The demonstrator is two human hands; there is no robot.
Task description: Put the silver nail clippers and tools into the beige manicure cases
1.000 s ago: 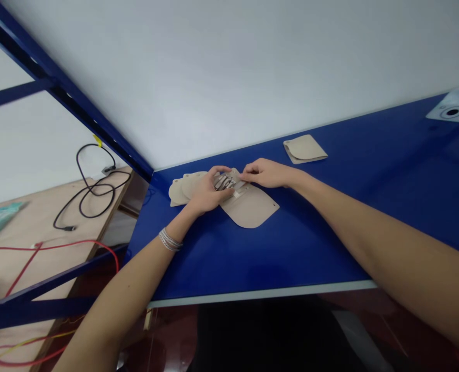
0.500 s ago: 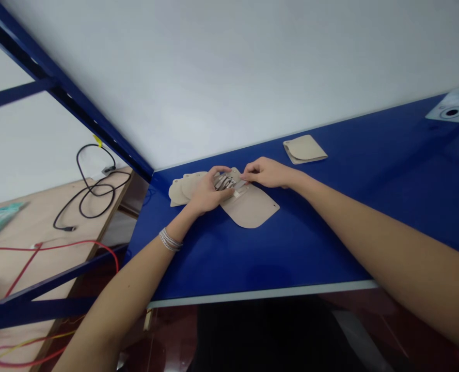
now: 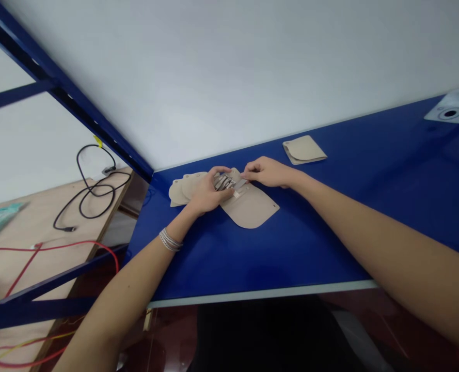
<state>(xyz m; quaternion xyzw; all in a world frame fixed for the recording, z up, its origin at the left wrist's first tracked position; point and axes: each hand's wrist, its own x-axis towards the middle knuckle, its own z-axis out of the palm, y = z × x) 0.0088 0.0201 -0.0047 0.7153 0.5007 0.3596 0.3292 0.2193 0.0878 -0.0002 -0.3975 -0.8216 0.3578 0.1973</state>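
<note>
An unfolded beige case (image 3: pixel 250 207) lies on the blue table, its rounded flap with a small snap hole spread toward the front. Several shiny metal tools (image 3: pixel 225 183), which look like a nail-care set, are bunched in its upper part. My left hand (image 3: pixel 208 192) is closed around the case's left side and these tools, thumb and fingers on either side. At the case's upper right, my right hand (image 3: pixel 266 172) pinches a thin greyish piece (image 3: pixel 240 184) whose kind is too small to tell. Partly behind my left hand, overlapping beige cases (image 3: pixel 179 191) lie in a row.
A folded beige case (image 3: pixel 304 149) lies to the right near the wall. Farther right is a white device with a round dark lens (image 3: pixel 450 113). On the left, a blue metal frame (image 3: pixel 70 101) rises beside a wooden table (image 3: pixel 78 227) with a black cable (image 3: pixel 84 194) and red cables.
Both hands stay almost where they were on the case. The right fingers have shifted only slightly at its upper edge.
</note>
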